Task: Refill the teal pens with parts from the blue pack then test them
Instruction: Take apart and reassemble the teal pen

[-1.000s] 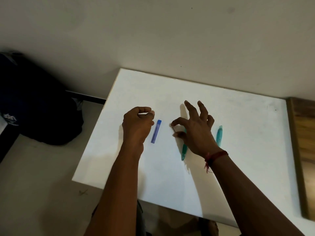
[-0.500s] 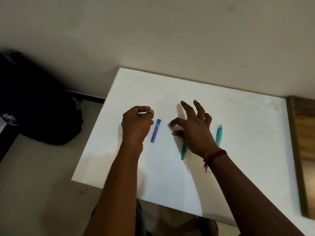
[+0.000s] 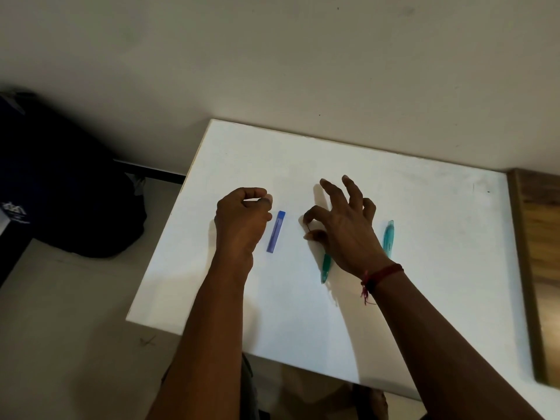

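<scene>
A thin dark refill lead (image 3: 308, 230) is pinched between thumb and forefinger of the right hand (image 3: 342, 228), the other fingers splayed, above one teal pen (image 3: 325, 268) lying on the white tabletop (image 3: 424, 207). The pen's long axis runs away from the person, partly hidden beneath that hand. A second teal pen (image 3: 388, 237) lies just to the right. The left hand (image 3: 241, 219) is loosely clenched; whether anything is held cannot be told. The blue pack (image 3: 276, 231) lies just beside it, parallel to the pens.
</scene>
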